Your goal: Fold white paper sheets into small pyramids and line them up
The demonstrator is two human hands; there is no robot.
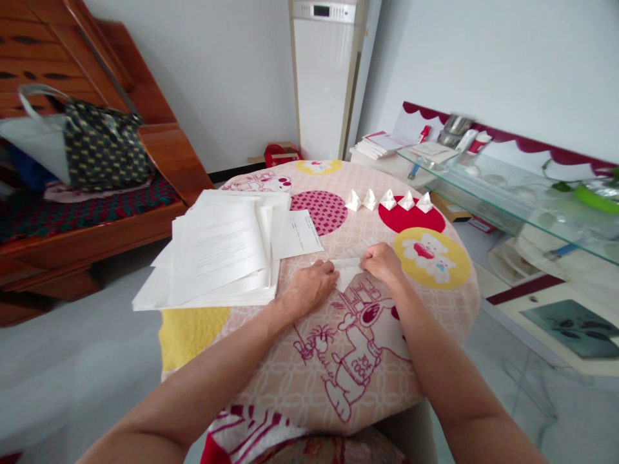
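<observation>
A small white sheet of paper (349, 272), partly folded, lies on the patterned tablecloth (280, 377) between my hands. My left hand (309, 288) has its fingers curled over the left end of this paper. At the opposite end, my right hand (383, 263) pinches the upper right corner between thumb and fingers. The covered ends of the paper are hidden under the fingertips. Beyond my right hand stand several small folded paper shapes (387, 200) in a row. Left of my left hand is a large stack of loose paper (217, 251), with a smaller printed sheet (296, 233) at its right side.
To the right of the table stands a glass-topped cabinet (522, 193) with papers, cups and metal containers on it. A wooden bench (169, 148) with a dotted bag (101, 145) is at the left. Behind the table rises a tall white appliance (323, 84).
</observation>
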